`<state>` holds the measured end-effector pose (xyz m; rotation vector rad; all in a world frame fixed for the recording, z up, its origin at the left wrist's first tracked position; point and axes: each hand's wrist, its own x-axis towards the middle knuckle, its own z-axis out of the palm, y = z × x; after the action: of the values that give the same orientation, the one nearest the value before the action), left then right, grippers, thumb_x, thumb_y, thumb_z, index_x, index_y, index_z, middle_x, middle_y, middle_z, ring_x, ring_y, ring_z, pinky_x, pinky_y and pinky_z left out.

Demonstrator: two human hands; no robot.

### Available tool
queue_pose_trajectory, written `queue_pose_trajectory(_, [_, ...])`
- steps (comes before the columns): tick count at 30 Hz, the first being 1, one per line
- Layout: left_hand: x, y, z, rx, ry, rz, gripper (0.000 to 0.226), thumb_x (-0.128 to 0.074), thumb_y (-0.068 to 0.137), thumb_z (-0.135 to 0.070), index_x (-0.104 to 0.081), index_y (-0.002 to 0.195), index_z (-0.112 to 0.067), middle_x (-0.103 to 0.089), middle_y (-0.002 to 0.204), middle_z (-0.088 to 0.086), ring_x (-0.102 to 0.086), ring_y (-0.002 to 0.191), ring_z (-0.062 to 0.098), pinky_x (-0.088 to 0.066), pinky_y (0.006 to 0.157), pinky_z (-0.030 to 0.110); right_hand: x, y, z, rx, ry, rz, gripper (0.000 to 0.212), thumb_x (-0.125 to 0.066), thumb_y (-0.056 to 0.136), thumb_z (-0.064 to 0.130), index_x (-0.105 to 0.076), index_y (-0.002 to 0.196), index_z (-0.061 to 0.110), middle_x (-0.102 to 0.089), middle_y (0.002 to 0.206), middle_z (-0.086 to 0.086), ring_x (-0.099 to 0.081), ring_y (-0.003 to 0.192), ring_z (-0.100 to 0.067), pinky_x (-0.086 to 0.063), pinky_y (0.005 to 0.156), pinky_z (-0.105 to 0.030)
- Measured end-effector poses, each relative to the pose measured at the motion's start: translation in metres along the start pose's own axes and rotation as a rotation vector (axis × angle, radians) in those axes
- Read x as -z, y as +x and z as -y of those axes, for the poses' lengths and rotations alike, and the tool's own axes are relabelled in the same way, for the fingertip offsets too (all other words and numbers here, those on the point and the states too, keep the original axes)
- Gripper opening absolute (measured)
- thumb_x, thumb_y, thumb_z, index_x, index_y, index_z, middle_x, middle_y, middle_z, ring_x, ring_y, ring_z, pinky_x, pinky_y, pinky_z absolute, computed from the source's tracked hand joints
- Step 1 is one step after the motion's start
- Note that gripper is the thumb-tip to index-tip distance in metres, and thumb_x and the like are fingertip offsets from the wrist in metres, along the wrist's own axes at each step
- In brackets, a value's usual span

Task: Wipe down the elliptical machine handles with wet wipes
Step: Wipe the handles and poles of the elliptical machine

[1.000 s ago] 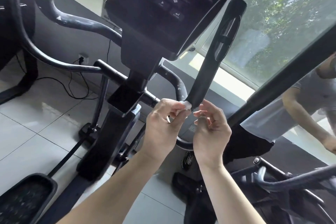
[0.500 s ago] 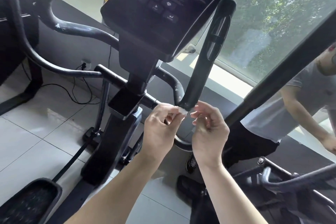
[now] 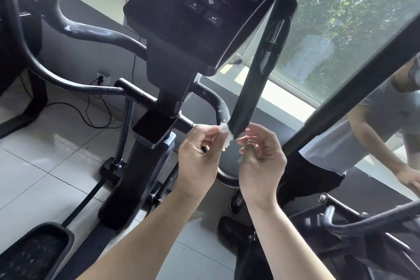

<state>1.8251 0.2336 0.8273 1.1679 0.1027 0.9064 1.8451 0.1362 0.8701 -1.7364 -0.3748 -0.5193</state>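
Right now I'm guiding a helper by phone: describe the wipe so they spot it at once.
Right of the console, a black handle slants down. At its lower end the left hand pinches the wipe, the only white crumpled scrap among dark bars.

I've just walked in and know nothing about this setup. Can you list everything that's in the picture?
Black console panel with buttons: one, black, top centre.
Black padded upright handle: one, black, right of the console.
Scuffed dark curved handlebars: several, black with white marks, left.
Crumpled white wet wipe: one, white, at the upright handle's lower end.
Black ridged foot pedal: one, black, bottom left.
Pale tiled floor: one, light grey, below.
Large glass window: one, clear, top right.
Another person in a grey shirt: one, right.
Left hand: pinches the wipe.
Right hand: fingers curled beside the wipe; contact unclear.
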Motion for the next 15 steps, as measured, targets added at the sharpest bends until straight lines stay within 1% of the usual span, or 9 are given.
queue_pose_trajectory(3, [-0.007, 0.009, -0.011, -0.204, 0.029, 0.019, 0.010, -0.074, 0.095, -0.014, -0.069, 0.097, -0.005, -0.070, 0.086, 0.005, -0.067, 0.078, 0.026, -0.054, 0.074, 0.037, 0.000, 0.000, 0.003, 0.001, -0.019, -0.003, 0.052, -0.046, 0.083, -0.025, -0.072, 0.106, 0.014, -0.070, 0.099, -0.018, -0.071, 0.085, -0.025, -0.058, 0.078, -0.056])
queue_pose_trajectory(5, [-0.007, 0.014, -0.007, -0.273, 0.113, 0.041, 0.007, -0.074, 0.093, -0.007, -0.068, 0.094, -0.005, -0.064, 0.087, 0.003, -0.062, 0.074, 0.022, -0.052, 0.071, 0.033, 0.000, 0.000, 0.003, -0.003, -0.033, -0.004, 0.053, -0.045, 0.082, -0.025, -0.072, 0.106, 0.013, -0.070, 0.097, -0.018, -0.071, 0.086, -0.026, -0.058, 0.078, -0.053])
queue_pose_trajectory(6, [-0.006, 0.014, -0.003, -0.275, 0.134, 0.051, 0.007, -0.074, 0.092, -0.003, -0.067, 0.092, -0.005, -0.062, 0.085, 0.002, -0.060, 0.073, 0.021, -0.051, 0.070, 0.033, 0.000, 0.000, 0.002, -0.007, -0.032, -0.006, 0.053, -0.045, 0.081, -0.026, -0.072, 0.106, 0.013, -0.070, 0.097, -0.018, -0.071, 0.086, -0.027, -0.058, 0.078, -0.052])
queue_pose_trajectory(7, [-0.004, 0.011, 0.002, -0.246, 0.129, 0.062, 0.009, -0.074, 0.091, -0.002, -0.066, 0.090, -0.006, -0.061, 0.084, 0.002, -0.059, 0.072, 0.022, -0.051, 0.069, 0.036, 0.000, 0.000, 0.002, -0.012, -0.028, -0.009, 0.054, -0.044, 0.081, -0.026, -0.072, 0.106, 0.013, -0.070, 0.097, -0.018, -0.071, 0.086, -0.027, -0.058, 0.078, -0.050])
queue_pose_trajectory(9, [0.000, 0.006, 0.013, -0.085, 0.084, 0.071, 0.010, -0.074, 0.091, -0.007, -0.066, 0.088, -0.011, -0.064, 0.083, 0.002, -0.060, 0.073, 0.024, -0.052, 0.072, 0.041, -0.002, -0.001, 0.003, -0.023, -0.021, -0.014, 0.054, -0.043, 0.081, -0.027, -0.071, 0.107, 0.012, -0.069, 0.098, -0.020, -0.070, 0.084, -0.026, -0.057, 0.077, -0.048])
queue_pose_trajectory(11, [0.004, 0.004, 0.021, 0.100, 0.041, 0.085, 0.007, -0.074, 0.093, -0.016, -0.069, 0.089, -0.016, -0.070, 0.083, 0.004, -0.065, 0.077, 0.024, -0.053, 0.076, 0.038, -0.004, -0.003, 0.004, -0.028, -0.020, -0.017, 0.054, -0.042, 0.081, -0.027, -0.070, 0.108, 0.010, -0.069, 0.098, -0.021, -0.070, 0.084, -0.025, -0.057, 0.077, -0.050])
queue_pose_trajectory(12, [0.006, 0.003, 0.022, 0.160, 0.024, 0.088, 0.005, -0.074, 0.094, -0.018, -0.070, 0.091, -0.016, -0.072, 0.083, 0.005, -0.066, 0.077, 0.023, -0.052, 0.076, 0.035, -0.005, -0.003, 0.005, -0.030, -0.022, -0.018, 0.053, -0.043, 0.081, -0.026, -0.070, 0.108, 0.010, -0.070, 0.098, -0.021, -0.070, 0.084, -0.026, -0.058, 0.078, -0.052])
queue_pose_trajectory(14, [0.008, 0.004, 0.018, 0.208, -0.008, 0.064, 0.006, -0.073, 0.095, -0.019, -0.070, 0.092, -0.015, -0.073, 0.081, 0.005, -0.067, 0.075, 0.019, -0.051, 0.075, 0.029, -0.006, -0.004, 0.006, -0.039, -0.020, -0.020, 0.052, -0.043, 0.082, -0.025, -0.070, 0.107, 0.012, -0.070, 0.099, -0.020, -0.071, 0.086, -0.026, -0.057, 0.078, -0.058])
queue_pose_trajectory(15, [0.008, 0.005, 0.014, 0.191, -0.026, 0.046, 0.007, -0.072, 0.096, -0.020, -0.070, 0.093, -0.014, -0.073, 0.081, 0.005, -0.067, 0.075, 0.020, -0.051, 0.075, 0.029, -0.006, -0.004, 0.006, -0.044, -0.018, -0.022, 0.051, -0.044, 0.082, -0.024, -0.070, 0.107, 0.013, -0.070, 0.099, -0.019, -0.070, 0.086, -0.027, -0.056, 0.078, -0.061])
